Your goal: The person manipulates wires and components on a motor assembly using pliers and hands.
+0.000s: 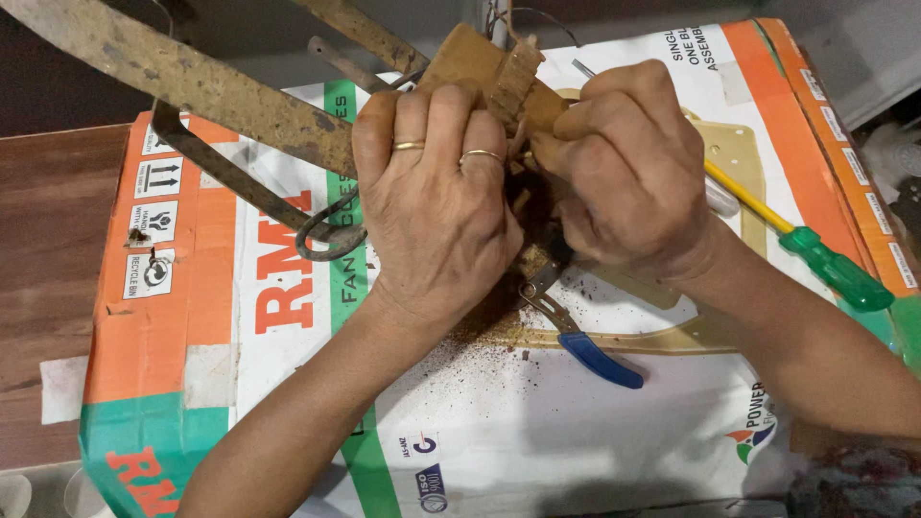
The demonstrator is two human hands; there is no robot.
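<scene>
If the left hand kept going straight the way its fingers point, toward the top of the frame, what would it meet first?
It is already there: the left hand curls its fingers onto the rusty brown part it holds with the right hand. Beyond that, probably the rusty metal bars, though depth is unclear.

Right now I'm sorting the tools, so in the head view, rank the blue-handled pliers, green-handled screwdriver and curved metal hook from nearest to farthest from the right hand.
1. Blue-handled pliers: just below the right hand, jaws under it.
2. Green-handled screwdriver: to the right, shaft running toward the hand.
3. Curved metal hook: far left, beyond the left hand.
</scene>
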